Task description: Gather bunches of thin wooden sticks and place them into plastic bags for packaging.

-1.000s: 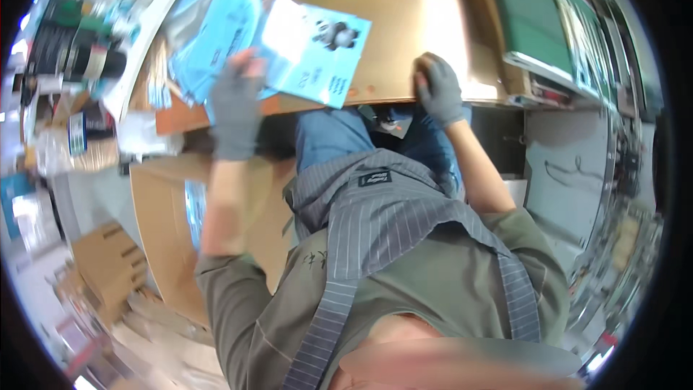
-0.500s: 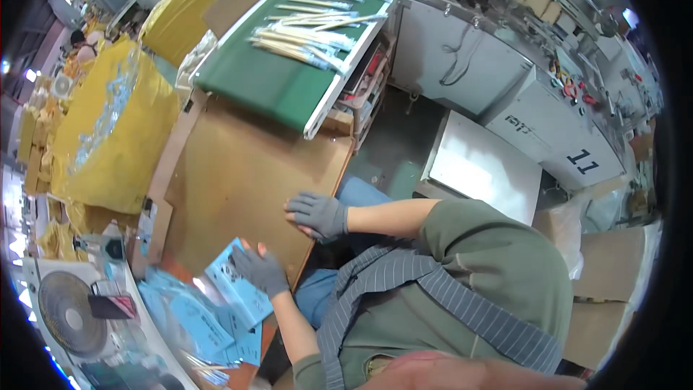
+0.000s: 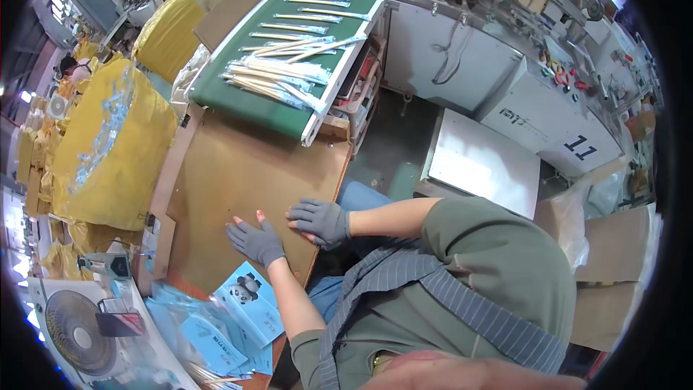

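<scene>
"How's the left hand [image 3: 258, 240]?"
"Palm down on the table [image 3: 216, 188], fingers spread."
"And the right hand [image 3: 319, 222]?"
"At the table's near edge, fingers extended, loosely apart."
"The panda pack [image 3: 250, 305]?"
"On the table's left end, beside blue bags [image 3: 211, 341]."
"Sticks [image 3: 278, 78]?"
"On the belt [image 3: 249, 113], at the table's right end."

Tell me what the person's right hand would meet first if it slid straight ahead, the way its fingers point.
Probably the left hand, around its outstretched thumb: the right hand points that way across the brown board, though exact heights are unclear.
</scene>
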`<state>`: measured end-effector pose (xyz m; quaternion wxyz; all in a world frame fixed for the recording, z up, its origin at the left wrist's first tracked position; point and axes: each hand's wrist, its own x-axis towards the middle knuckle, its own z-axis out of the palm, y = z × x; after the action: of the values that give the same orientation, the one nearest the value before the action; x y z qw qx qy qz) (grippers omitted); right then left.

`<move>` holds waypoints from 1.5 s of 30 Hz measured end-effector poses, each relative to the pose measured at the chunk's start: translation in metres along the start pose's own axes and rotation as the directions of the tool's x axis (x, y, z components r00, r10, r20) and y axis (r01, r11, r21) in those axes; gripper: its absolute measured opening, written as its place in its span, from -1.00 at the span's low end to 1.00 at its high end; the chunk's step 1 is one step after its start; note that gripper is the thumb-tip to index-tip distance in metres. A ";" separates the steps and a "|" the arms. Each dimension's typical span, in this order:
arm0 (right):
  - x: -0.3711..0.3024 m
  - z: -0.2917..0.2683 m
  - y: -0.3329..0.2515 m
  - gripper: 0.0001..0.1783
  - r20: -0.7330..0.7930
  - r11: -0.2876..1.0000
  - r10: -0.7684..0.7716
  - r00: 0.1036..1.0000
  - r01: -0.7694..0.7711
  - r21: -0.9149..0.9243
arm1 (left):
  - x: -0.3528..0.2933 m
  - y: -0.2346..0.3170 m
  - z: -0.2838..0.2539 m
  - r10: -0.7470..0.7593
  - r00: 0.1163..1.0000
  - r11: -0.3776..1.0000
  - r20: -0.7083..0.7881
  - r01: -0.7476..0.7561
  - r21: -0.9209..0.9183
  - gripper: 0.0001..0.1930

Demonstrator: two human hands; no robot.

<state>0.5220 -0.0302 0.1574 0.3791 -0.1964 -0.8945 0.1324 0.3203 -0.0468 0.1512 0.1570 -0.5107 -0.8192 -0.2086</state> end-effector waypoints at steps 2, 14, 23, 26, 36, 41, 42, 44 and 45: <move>0.000 -0.002 0.005 -0.57 -0.009 1.000 -0.013 1.000 0.013 0.015 | 0.002 0.001 0.002 -0.051 0.999 0.998 0.009 0.051 0.043 -0.35; 0.045 -0.178 0.174 -0.45 -0.837 0.665 0.214 0.504 -0.703 -0.254 | -0.002 0.006 -0.006 -0.063 0.998 0.997 0.023 0.062 0.046 -0.39; 0.090 -0.129 0.144 -0.24 -0.538 0.700 0.580 0.612 -0.712 -0.055 | -0.003 0.009 -0.004 -0.064 0.998 0.998 -0.006 0.064 -0.002 -0.48; 0.108 -0.118 0.117 -0.21 -0.467 0.773 0.514 0.720 -0.625 -0.113 | -0.001 0.003 0.002 -0.087 0.996 0.996 -0.001 0.087 -0.010 -0.48; 0.120 -0.139 0.204 -0.12 -0.749 0.677 0.408 0.521 -0.723 -0.134 | 0.002 0.001 0.003 -0.107 0.994 0.993 0.033 0.108 -0.038 -0.48; 0.112 -0.145 0.188 -0.13 -0.686 0.586 0.424 0.592 -0.756 -0.290 | -0.002 0.003 -0.003 -0.110 0.993 0.994 0.046 0.111 -0.019 -0.48; 0.113 -0.147 0.187 -0.13 -0.686 0.586 0.423 0.593 -0.756 -0.292 | -0.002 0.004 -0.005 -0.120 0.991 0.993 0.055 0.121 -0.016 -0.48; 0.111 -0.145 0.185 -0.12 -0.658 0.614 0.427 0.620 -0.733 -0.292 | -0.007 0.004 -0.004 -0.120 0.992 0.993 0.037 0.121 -0.015 -0.49; 0.114 -0.140 0.184 -0.12 -0.644 0.630 0.440 0.626 -0.726 -0.275 | -0.012 -0.002 -0.004 -0.131 0.991 0.991 0.016 0.131 -0.007 -0.50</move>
<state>0.5977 0.1967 0.2529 0.4710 -0.6081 -0.6373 -0.0480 0.3238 -0.0585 0.1489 0.1345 -0.4581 -0.8513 -0.2175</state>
